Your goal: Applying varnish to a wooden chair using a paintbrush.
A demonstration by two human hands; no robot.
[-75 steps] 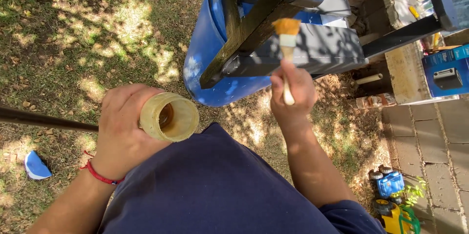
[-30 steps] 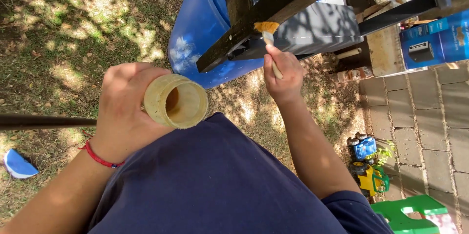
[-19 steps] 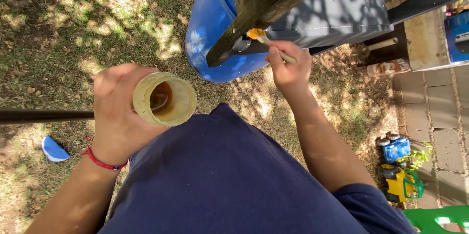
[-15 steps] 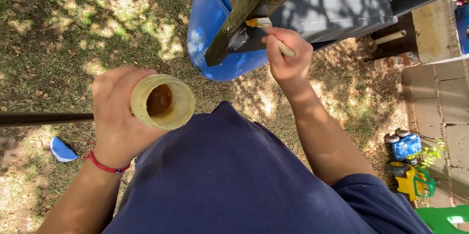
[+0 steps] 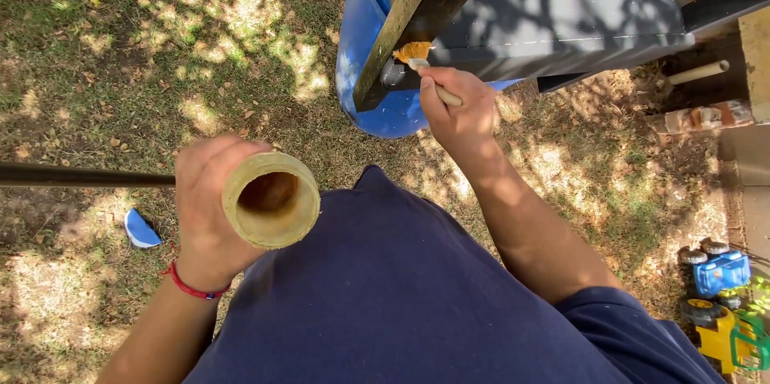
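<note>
While the right hand (image 5: 459, 107) grips the paintbrush (image 5: 425, 71), bristles point up-left; left hand (image 5: 210, 208) clasps a cup (image 5: 271, 200).

Dappled sunlight falls on patchy grass (image 5: 120, 47) beside paving (image 5: 750, 167).

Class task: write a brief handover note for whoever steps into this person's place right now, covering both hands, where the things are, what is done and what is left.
Left hand: grips the round yellowish open container with brown liquid inside.
Right hand: holds the wooden-handled paintbrush, bristles against the dark wooden beam resting over the blue plastic barrel.
Done: the beam looks dark and coated near the brush.
Left: how far the coating reaches cannot be seen.
</note>
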